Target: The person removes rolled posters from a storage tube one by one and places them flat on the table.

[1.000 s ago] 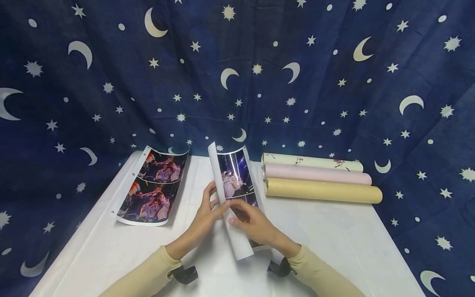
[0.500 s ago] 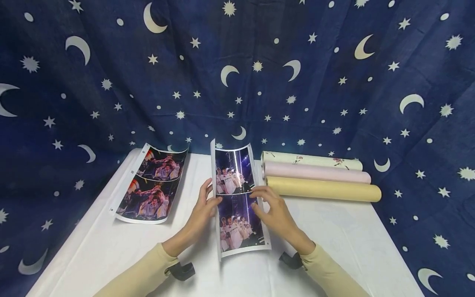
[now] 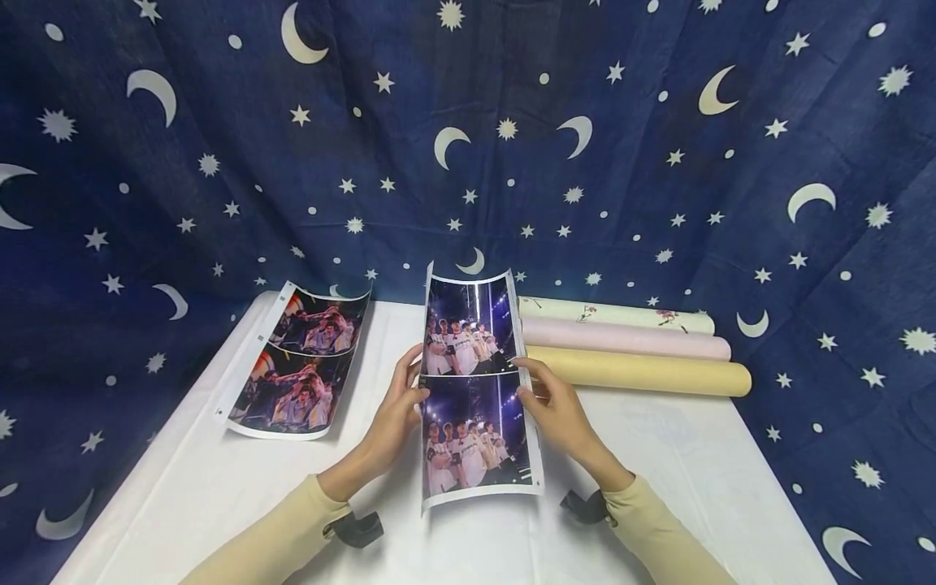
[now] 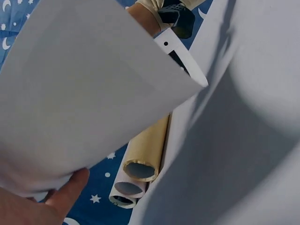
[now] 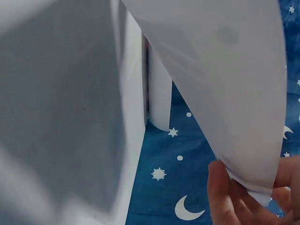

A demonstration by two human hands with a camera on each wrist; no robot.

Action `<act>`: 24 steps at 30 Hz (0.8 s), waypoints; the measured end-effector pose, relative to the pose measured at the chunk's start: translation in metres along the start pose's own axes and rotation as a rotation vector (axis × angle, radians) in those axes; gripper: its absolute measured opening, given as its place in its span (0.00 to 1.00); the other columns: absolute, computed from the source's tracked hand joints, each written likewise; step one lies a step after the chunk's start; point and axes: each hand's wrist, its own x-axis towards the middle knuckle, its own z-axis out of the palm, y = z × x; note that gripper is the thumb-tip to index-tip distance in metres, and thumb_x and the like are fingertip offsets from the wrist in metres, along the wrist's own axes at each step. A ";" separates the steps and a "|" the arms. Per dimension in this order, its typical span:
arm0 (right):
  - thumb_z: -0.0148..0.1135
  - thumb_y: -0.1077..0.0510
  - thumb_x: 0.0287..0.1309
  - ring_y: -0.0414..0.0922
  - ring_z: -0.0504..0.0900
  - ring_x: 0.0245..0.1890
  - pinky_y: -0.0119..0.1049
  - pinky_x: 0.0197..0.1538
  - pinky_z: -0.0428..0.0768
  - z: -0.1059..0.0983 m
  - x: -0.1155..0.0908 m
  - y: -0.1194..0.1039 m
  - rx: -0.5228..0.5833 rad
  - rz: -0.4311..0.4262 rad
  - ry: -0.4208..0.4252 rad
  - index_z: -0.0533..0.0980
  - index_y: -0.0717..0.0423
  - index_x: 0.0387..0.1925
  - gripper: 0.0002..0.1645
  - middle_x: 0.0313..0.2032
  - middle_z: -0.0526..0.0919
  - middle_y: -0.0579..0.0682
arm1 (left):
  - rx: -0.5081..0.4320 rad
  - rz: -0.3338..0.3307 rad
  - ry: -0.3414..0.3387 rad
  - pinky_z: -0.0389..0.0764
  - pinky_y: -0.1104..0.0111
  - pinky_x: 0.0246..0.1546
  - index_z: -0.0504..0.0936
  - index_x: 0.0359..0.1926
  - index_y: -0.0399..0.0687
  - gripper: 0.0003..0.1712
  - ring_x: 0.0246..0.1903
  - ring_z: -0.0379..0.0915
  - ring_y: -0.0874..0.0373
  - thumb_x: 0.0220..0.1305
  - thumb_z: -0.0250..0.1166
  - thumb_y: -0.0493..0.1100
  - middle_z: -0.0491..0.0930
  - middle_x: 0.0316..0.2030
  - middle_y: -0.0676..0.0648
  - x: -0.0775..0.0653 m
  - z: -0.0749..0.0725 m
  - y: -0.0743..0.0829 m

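Now I see the left hand (image 3: pixel 391 418) and right hand (image 3: pixel 561 413) pinching opposite edges of the photo sheet (image 3: pixel 474 431), held above the bench (image 3: pixel 643 455); a second ago its left side curled over; now it spreads open.

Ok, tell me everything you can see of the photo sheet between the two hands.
The photo sheet looks like smooth paper, with white margins and a pale back. It bears two similar group photos, one above the other: people in white tops before a dark, purplish scene. Bowed between its sides, it is held off the white table, left hand and right hand gripping opposite edges.
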 end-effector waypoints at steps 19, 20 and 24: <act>0.55 0.63 0.68 0.33 0.60 0.15 0.27 0.20 0.64 -0.008 0.000 -0.005 0.023 0.067 0.049 0.70 0.51 0.67 0.26 0.64 0.74 0.57 | 0.246 0.043 0.130 0.77 0.63 0.47 0.62 0.71 0.52 0.32 0.48 0.75 0.55 0.66 0.46 0.35 0.69 0.64 0.40 0.004 -0.017 0.013; 0.55 0.63 0.68 0.33 0.60 0.15 0.28 0.20 0.64 -0.008 0.000 -0.005 0.038 0.060 0.053 0.70 0.50 0.67 0.26 0.64 0.74 0.57 | 0.265 0.039 0.147 0.77 0.64 0.45 0.63 0.71 0.52 0.31 0.46 0.76 0.56 0.66 0.46 0.35 0.70 0.63 0.40 0.005 -0.017 0.014; 0.55 0.63 0.68 0.30 0.66 0.22 0.25 0.24 0.69 -0.010 -0.002 -0.002 0.091 0.052 0.052 0.70 0.50 0.67 0.26 0.68 0.71 0.55 | 0.280 0.058 0.170 0.76 0.71 0.44 0.60 0.71 0.52 0.32 0.43 0.74 0.62 0.67 0.47 0.32 0.69 0.62 0.39 0.007 -0.021 0.017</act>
